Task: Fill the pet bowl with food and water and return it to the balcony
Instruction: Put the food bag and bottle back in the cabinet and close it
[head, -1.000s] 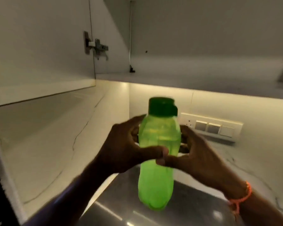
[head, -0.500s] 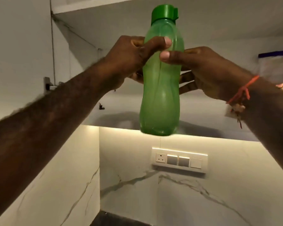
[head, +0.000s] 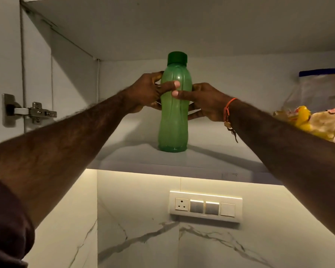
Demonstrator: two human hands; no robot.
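The green bottle (head: 173, 111) stands upright on the cupboard shelf (head: 211, 158), its base close to the front edge, with the left hand (head: 143, 93) and right hand (head: 205, 101) wrapped around its upper body, thumbs meeting across the front. The likely trouble is a topple — the bottle is tall and narrow, so a sideways nudge while letting go could tip it forward off the shelf. The right forearm passes just right of the bottle near the food packets (head: 317, 120); a careless pull-back might drag them out. The bottle shows no label; printing on the packets is too blurred to read, and the switch plate (head: 205, 206) below the bottle carries none.
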